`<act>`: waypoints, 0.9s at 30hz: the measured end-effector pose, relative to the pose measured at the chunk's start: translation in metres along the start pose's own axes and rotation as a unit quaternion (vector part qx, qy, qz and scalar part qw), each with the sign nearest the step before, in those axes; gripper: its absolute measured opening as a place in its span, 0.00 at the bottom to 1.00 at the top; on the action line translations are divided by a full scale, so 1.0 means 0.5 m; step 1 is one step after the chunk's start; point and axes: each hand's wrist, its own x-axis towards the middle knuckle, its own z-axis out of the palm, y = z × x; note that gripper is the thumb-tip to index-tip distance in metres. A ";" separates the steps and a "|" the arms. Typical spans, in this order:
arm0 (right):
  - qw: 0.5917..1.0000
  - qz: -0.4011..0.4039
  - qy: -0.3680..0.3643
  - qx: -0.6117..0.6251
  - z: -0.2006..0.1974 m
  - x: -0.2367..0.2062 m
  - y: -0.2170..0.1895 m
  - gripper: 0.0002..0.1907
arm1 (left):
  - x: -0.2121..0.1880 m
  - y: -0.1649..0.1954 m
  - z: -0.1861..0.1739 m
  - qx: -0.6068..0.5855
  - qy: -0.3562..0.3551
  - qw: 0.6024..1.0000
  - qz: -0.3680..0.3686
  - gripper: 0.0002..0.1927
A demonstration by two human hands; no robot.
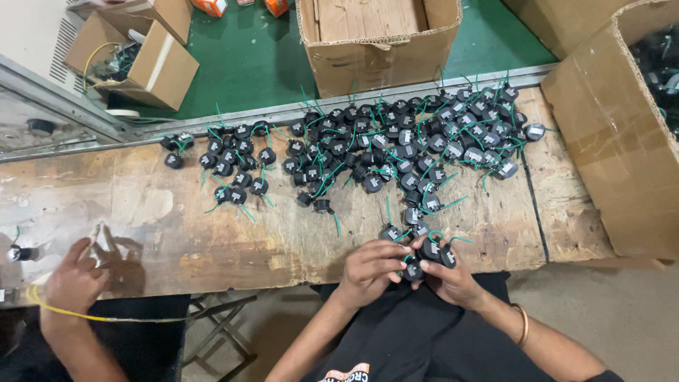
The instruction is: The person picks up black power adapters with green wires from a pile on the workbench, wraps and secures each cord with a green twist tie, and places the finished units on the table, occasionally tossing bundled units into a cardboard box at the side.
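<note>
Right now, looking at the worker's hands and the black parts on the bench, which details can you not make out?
- Head view: the part between both hands; the left hand's fingers cover much of it.
- The right hand's palm side, turned away.
- Contents of the right box: dark, cut off by the edge.
- The clear thing by the co-worker's hand: too blurred to identify.
- Parts in the pile: too small for detail.

Open brown carton (378, 42) top centre on green floor; large carton (615, 134) right; smaller cartons (152, 53) top left
</note>
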 end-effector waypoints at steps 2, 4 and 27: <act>0.999 0.001 -0.024 -0.032 -0.001 0.000 0.004 0.21 | -0.003 0.009 0.018 -0.001 0.036 0.996 -0.088 0.11; 0.998 0.002 -0.039 -0.051 -0.003 -0.002 0.006 0.21 | -0.009 0.016 0.040 -0.018 0.074 0.988 -0.135 0.12; 0.894 -0.208 0.300 -0.261 -0.201 -0.095 -0.729 0.09 | -0.037 -0.056 -0.117 0.260 0.303 0.871 -0.285 0.17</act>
